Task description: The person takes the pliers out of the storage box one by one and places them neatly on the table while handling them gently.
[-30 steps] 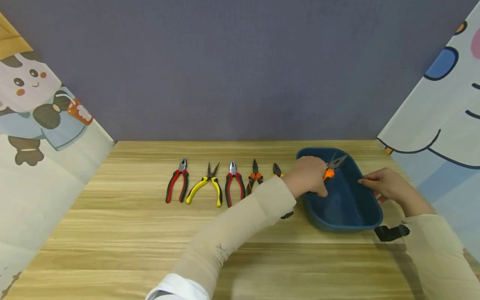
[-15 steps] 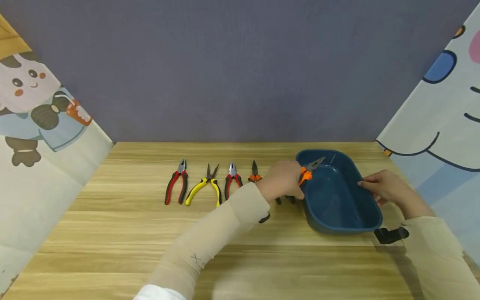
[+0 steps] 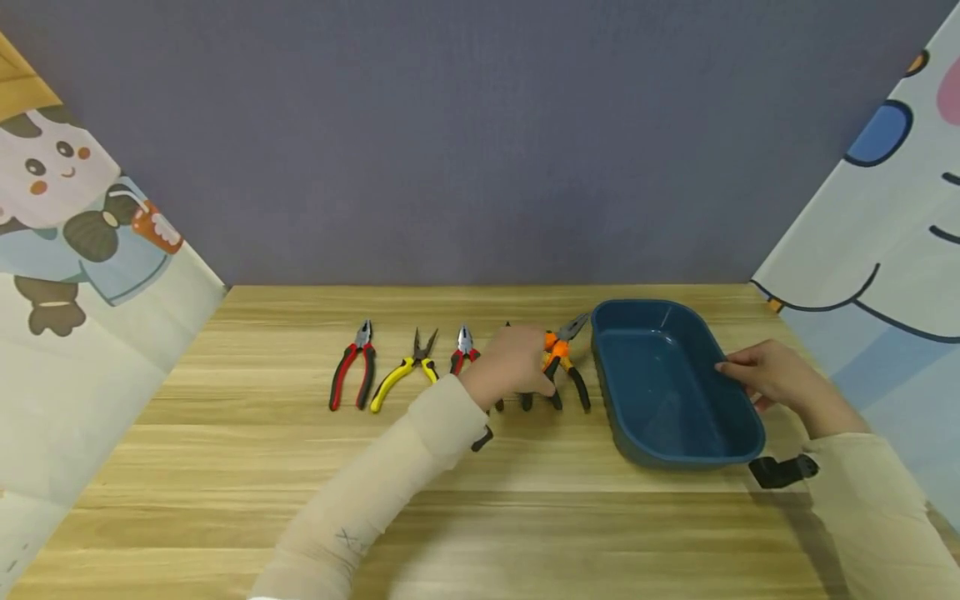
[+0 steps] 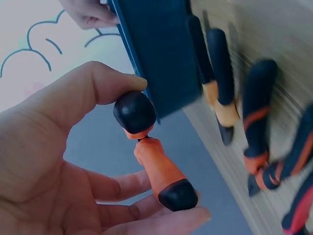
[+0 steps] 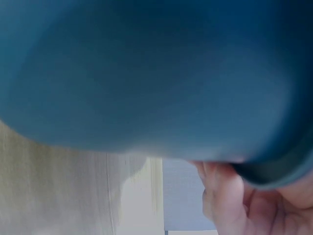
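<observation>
My left hand (image 3: pixel 508 367) grips a pair of orange-and-black pliers (image 3: pixel 559 347), jaws pointing up and right, above the right part of the pliers row. In the left wrist view, thumb and fingers hold the orange-and-black handles (image 4: pixel 164 169). Just below lie pliers with yellow-orange and black handles (image 3: pixel 576 385). The hand and forearm partly cover other orange-and-black pliers, seen in the left wrist view as dark handles (image 4: pixel 258 107). At the right, my right hand (image 3: pixel 780 382) pinches the right rim of a dark blue plastic bin (image 3: pixel 678 458). No tools show inside the bin.
Left of my hand, red-and-black pliers (image 3: pixel 352 367), yellow-and-black long-nose pliers (image 3: pixel 396 382) and another red-and-black pair (image 3: pixel 464 340) lie in a row on the wooden table (image 3: pixel 247 483). A grey panel (image 3: pixel 480 142) rises behind, with printed cloth at both sides.
My left hand has moved left with the orange-and-black pliers, from over the bin to above the pliers row. My right hand and the bin stay in place.
</observation>
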Demonstrator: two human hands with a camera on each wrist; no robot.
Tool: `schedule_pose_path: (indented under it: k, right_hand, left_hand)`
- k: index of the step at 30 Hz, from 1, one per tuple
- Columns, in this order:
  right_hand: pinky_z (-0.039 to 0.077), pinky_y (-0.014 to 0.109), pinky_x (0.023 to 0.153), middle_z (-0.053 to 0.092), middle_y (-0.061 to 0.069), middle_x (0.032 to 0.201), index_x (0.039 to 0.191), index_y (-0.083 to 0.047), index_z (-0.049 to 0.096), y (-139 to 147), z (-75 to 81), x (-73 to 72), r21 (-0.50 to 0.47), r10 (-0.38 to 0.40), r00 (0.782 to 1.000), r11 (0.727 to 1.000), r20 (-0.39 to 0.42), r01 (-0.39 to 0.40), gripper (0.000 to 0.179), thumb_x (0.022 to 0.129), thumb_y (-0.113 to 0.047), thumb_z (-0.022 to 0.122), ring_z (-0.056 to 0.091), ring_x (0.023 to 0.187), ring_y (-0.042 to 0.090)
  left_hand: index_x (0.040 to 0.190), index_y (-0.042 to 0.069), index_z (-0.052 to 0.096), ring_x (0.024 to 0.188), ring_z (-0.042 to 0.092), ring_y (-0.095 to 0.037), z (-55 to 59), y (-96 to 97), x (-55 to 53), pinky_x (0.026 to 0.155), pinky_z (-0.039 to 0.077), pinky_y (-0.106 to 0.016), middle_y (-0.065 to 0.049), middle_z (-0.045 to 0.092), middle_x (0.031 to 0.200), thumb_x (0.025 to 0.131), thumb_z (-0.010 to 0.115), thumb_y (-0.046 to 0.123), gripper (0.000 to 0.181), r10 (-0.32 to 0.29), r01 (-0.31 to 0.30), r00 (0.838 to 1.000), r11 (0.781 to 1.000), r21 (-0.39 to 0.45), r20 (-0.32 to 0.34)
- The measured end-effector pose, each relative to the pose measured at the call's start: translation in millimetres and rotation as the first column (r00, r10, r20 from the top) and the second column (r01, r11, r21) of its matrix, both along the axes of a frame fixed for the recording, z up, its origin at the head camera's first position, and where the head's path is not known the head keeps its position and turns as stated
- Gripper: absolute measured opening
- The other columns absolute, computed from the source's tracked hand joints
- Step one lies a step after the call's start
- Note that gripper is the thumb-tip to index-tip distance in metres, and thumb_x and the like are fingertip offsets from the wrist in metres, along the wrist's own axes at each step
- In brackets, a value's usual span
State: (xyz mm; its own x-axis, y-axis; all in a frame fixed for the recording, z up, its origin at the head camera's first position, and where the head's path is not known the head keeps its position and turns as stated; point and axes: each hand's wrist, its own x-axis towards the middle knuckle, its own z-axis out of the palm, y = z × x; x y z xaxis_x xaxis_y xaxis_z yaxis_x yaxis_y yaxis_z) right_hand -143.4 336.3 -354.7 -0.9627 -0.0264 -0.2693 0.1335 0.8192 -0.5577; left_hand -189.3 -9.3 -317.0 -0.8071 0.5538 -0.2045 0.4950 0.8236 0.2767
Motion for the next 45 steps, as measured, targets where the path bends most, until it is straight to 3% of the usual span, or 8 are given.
schedule_pose_path:
  k: [5,12,17,21,28,34,37,45]
  right_hand:
    - [0.052,0.031,0.051,0.054,0.001,0.063,0.126,0.016,0.048,-0.4,-0.9,-1.8,-0.006,0.006,1.0,1.0,0.011,-0.006,0.051,0.099,-0.026,0.049,0.054,0.053,0.016]
    - [0.053,0.031,0.052,0.054,0.002,0.064,0.125,0.016,0.049,2.5,0.5,-5.1,0.011,0.015,1.0,1.0,0.006,-0.015,0.051,0.099,-0.028,0.049,0.054,0.056,0.015]
    - [0.053,0.032,0.052,0.056,0.002,0.066,0.125,0.016,0.049,2.7,-0.8,-5.4,0.004,0.014,1.0,1.0,0.019,-0.014,0.051,0.099,-0.028,0.049,0.055,0.055,0.016]
    - [0.053,0.032,0.052,0.058,0.001,0.067,0.124,0.016,0.05,3.4,-1.8,-5.8,0.008,0.021,1.0,1.0,0.006,-0.021,0.05,0.098,-0.027,0.05,0.057,0.056,0.017]
    - [0.053,0.032,0.052,0.055,0.002,0.065,0.124,0.016,0.05,3.2,-1.7,-7.7,0.018,0.022,1.0,1.0,-0.003,-0.022,0.052,0.098,-0.029,0.05,0.055,0.057,0.016]
    - [0.053,0.032,0.052,0.055,0.002,0.066,0.124,0.015,0.05,2.9,-2.9,-7.9,0.017,0.019,1.0,1.0,0.003,-0.019,0.051,0.098,-0.028,0.05,0.055,0.055,0.016]
    - [0.053,0.032,0.052,0.058,0.002,0.07,0.124,0.016,0.05,3.9,-3.3,-7.1,0.014,0.021,1.0,1.0,0.004,-0.021,0.051,0.098,-0.028,0.05,0.056,0.057,0.017]
    - [0.053,0.032,0.052,0.059,0.003,0.071,0.125,0.016,0.049,5.0,-2.7,-5.3,0.013,0.017,1.0,1.0,0.002,-0.017,0.052,0.099,-0.029,0.049,0.056,0.056,0.017]
  left_hand:
    - [0.074,0.013,0.054,0.056,0.038,-0.012,-2.7,-18.1,-6.3,0.049,0.033,-0.025,0.0,0.052,0.083,0.076,0.078,0.033,0.032,0.077,-0.076,0.997,0.997,-0.023,0.021]
    - [0.109,0.007,0.061,0.078,0.054,-0.017,-8.9,-42.5,-16.2,0.068,0.046,-0.03,-0.004,0.062,0.102,0.076,0.077,0.036,0.047,0.12,-0.12,0.993,0.992,-0.026,0.006]
    - [0.109,0.006,0.059,0.076,0.053,-0.019,-13.2,-62.4,-17.9,0.065,0.045,-0.031,-0.005,0.06,0.097,0.077,0.079,0.028,0.043,0.165,-0.167,0.985,0.986,0.029,0.04]
    - [0.121,0.002,0.056,0.088,0.057,-0.024,-17.3,-78.7,-21.4,0.078,0.048,-0.037,-0.011,0.061,0.113,0.076,0.079,0.028,0.057,0.187,-0.187,0.982,0.982,0.03,0.023]
    - [0.124,0.0,0.055,0.068,0.048,-0.019,-19.3,-108.3,-25.3,0.064,0.043,-0.035,-0.011,0.063,0.099,0.075,0.079,0.03,0.062,0.248,-0.248,0.968,0.969,0.004,0.03]
    - [0.101,0.001,0.056,0.058,0.036,-0.016,-19.8,-136.7,-22.4,0.052,0.031,-0.03,-0.006,0.046,0.069,0.074,0.078,0.026,0.043,0.298,-0.301,0.953,0.953,0.045,0.05]
    - [0.094,0.002,0.054,0.056,0.036,-0.016,-20.5,-150.2,-22.0,0.05,0.03,-0.029,-0.002,0.04,0.066,0.074,0.078,0.027,0.04,0.321,-0.322,0.946,0.946,0.046,0.039]
    - [0.108,-0.004,0.053,0.059,0.048,-0.02,-20.6,-176.1,-18.0,0.052,0.038,-0.03,-0.009,0.052,0.077,0.077,0.077,0.03,0.052,0.364,-0.365,0.931,0.931,0.028,0.038]
